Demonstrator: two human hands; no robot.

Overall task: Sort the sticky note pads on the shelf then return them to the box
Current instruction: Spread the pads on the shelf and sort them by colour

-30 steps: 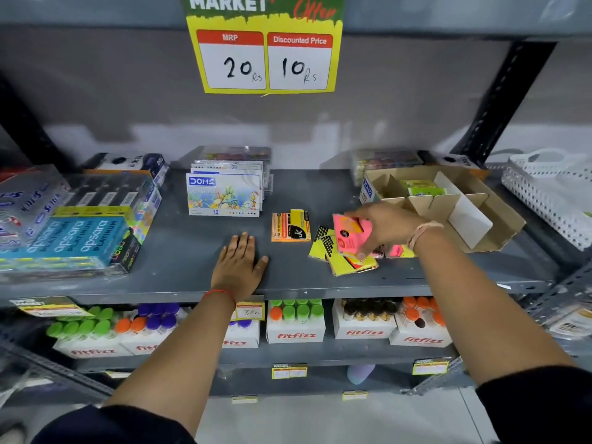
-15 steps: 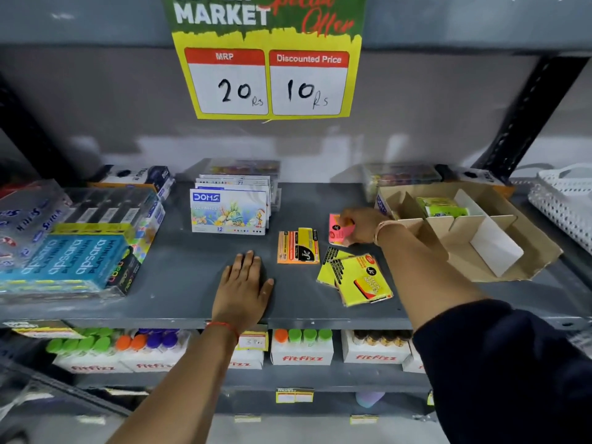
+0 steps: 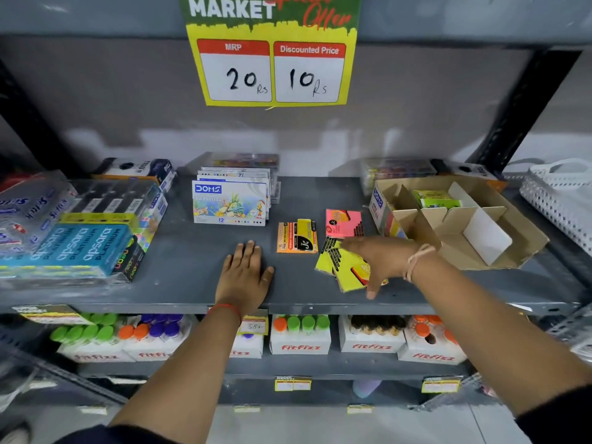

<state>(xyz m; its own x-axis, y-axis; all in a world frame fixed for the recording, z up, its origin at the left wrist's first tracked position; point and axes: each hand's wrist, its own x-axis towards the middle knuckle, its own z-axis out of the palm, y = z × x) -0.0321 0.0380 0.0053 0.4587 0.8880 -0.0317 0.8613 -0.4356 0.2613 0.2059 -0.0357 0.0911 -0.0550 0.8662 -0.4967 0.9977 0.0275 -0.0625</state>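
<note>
Your grey shelf point(image 3: 192, 283) carries pencil packs point(image 3: 80, 241) at its left edge, DOMS pastel boxes point(image 3: 229, 202) mid-back, orange pad point(image 3: 297, 236), pink pad point(image 3: 342, 223) and yellow pads point(image 3: 339, 267) centre-front, cardboard box point(image 3: 464, 219) at right, left hand point(image 3: 245, 277) flat near the front edge.

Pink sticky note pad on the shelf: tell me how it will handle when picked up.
The pink sticky note pad is small and flat, so probably light and easy to pinch. Its wrap looks glossy, so it may slide on the smooth grey shelf if pushed. It lies flat, so it is unlikely to tip or roll.
</note>
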